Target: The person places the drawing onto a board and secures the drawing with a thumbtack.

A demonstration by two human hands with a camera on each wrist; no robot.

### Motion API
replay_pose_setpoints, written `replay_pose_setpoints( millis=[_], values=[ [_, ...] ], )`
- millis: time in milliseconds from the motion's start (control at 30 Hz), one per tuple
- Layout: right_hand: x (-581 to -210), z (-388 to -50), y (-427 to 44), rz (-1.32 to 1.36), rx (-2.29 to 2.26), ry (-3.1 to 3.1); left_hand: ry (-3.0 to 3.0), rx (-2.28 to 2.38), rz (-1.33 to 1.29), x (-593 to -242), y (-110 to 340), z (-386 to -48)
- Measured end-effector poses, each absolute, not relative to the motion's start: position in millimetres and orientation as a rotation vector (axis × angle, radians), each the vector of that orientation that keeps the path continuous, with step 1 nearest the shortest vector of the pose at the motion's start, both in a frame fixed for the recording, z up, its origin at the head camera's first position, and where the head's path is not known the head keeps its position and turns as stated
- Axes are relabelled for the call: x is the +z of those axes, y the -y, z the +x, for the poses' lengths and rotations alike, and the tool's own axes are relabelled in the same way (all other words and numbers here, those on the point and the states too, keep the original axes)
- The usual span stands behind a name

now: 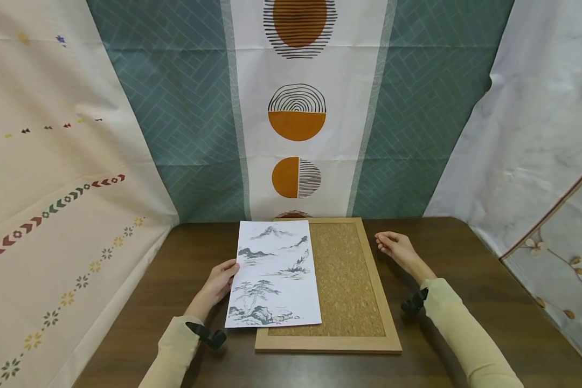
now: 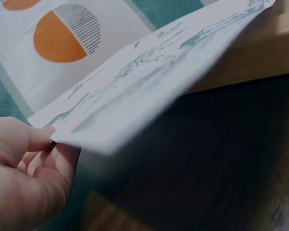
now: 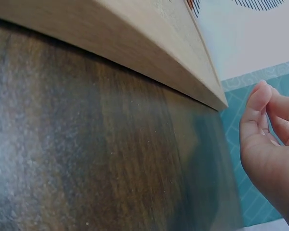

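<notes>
My left hand (image 1: 220,280) pinches the left edge of a sheet of paper (image 1: 271,275) printed with ink mountains and trees. In the left wrist view the thumb lies on top of the paper (image 2: 135,82) and the fingers are beneath it. The sheet covers the left part of a wood-framed cork board (image 1: 346,280) that lies on the table. Just right of the board's frame, my right hand (image 1: 396,248) hovers with fingers curled and thumb against the index fingertip. Nothing shows between those fingertips in the right wrist view, where the hand (image 3: 269,130) is beside the frame's corner (image 3: 216,96).
The dark wooden table (image 1: 208,237) runs under everything. Behind it hangs a green and white cloth (image 1: 296,178) with orange circles. Patterned cloths stand at the left (image 1: 68,258) and right (image 1: 538,161) sides.
</notes>
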State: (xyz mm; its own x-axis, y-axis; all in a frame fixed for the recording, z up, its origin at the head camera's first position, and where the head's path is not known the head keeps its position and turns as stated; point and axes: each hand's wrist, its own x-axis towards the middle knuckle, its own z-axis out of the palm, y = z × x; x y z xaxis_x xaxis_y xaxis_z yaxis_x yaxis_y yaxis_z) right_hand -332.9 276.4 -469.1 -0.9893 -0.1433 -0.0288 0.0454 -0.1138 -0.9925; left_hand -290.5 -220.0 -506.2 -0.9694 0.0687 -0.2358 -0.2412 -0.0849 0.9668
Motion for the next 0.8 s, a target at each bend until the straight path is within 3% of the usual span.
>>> replay_pose_setpoints(
  millis=[800],
  values=[
    [-476, -352, -266, -0.127, -2.199, -2.086, -1.890, 2.171, -0.136, -509, 199, -297]
  ],
)
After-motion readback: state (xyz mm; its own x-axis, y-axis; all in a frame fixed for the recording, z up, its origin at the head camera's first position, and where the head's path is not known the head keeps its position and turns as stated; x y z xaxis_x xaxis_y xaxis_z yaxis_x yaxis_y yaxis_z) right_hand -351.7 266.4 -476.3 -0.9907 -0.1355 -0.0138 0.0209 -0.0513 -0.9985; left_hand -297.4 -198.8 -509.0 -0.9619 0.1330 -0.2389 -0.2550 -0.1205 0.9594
